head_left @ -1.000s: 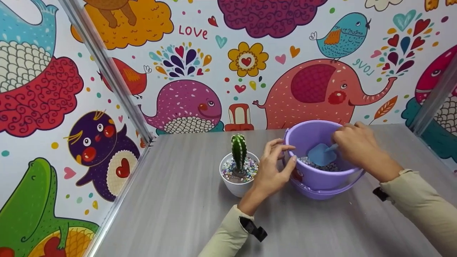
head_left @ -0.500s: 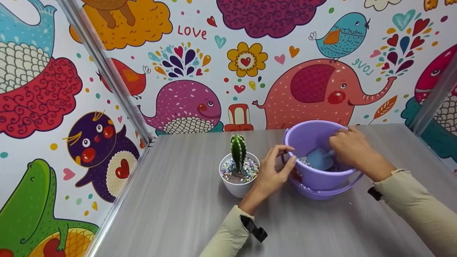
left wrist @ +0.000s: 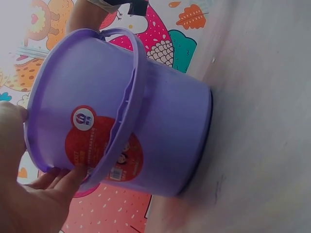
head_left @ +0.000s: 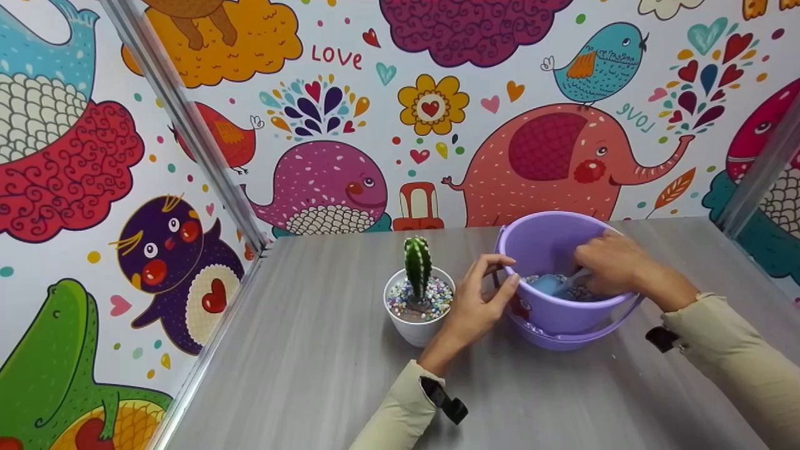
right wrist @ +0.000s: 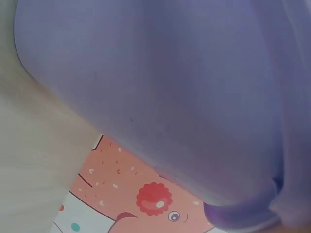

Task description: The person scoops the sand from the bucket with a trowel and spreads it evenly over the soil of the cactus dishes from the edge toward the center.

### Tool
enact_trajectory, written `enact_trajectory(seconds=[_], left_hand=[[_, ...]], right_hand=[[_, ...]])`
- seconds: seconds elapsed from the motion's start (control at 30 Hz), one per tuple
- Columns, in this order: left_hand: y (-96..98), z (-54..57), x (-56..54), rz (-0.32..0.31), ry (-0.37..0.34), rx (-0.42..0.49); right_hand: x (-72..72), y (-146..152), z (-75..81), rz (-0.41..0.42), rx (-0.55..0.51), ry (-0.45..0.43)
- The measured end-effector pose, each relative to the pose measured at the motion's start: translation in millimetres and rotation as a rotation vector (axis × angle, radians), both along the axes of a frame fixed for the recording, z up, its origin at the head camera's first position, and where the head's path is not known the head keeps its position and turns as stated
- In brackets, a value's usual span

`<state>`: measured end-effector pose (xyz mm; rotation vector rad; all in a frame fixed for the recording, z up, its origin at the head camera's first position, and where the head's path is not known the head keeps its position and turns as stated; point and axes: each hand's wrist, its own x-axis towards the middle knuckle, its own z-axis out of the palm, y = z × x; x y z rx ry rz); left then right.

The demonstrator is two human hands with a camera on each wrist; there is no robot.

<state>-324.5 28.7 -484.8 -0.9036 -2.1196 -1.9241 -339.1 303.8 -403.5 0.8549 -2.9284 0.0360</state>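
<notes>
A purple bucket (head_left: pixel 556 319) stands upright on the table, with small pale gravel in its bottom. My left hand (head_left: pixel 476 303) holds the bucket's left rim between thumb and fingers; the left wrist view shows the fingers near a red sticker (left wrist: pixel 104 145) on the wall. Reaching inside over the right rim, my right hand (head_left: pixel 609 262) grips the handle of a small blue toy shovel (head_left: pixel 550 284). The shovel's blade lies low at the gravel, on the bucket's left side. In the right wrist view the bucket's outer wall (right wrist: pixel 155 87) hides the right hand.
A white pot (head_left: pixel 415 331) with a green cactus (head_left: pixel 417 269) and multicoloured pebbles stands just left of my left hand. The bucket's handle (head_left: pixel 575 337) hangs down at the front. Behind the grey table (head_left: pixel 300 350) rises a wall (head_left: pixel 437 37) with cartoon animals.
My right hand has moved lower into the bucket. The shovel's blade has gone down and left, towards the gravel. The left hand's fingers have settled lower at the rim; bucket and pot stay put.
</notes>
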Motion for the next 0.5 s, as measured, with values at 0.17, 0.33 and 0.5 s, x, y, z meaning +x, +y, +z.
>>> enact_trajectory(seconds=[0.17,0.33,0.5], left_hand=[[0.0,-0.3,0.6,-0.005,-0.005,0.010],[-0.1,0.2,0.8,-0.010,-0.011,0.014],[-0.8,-0.6,0.3,-0.009,-0.012,-0.001]], right_hand=[[-0.5,1,2.4,-0.009,-0.034,-0.079],[0.5,2,7.2,-0.028,-0.127,-0.163],[3.2,5,10.8,-0.042,-0.209,-0.219]])
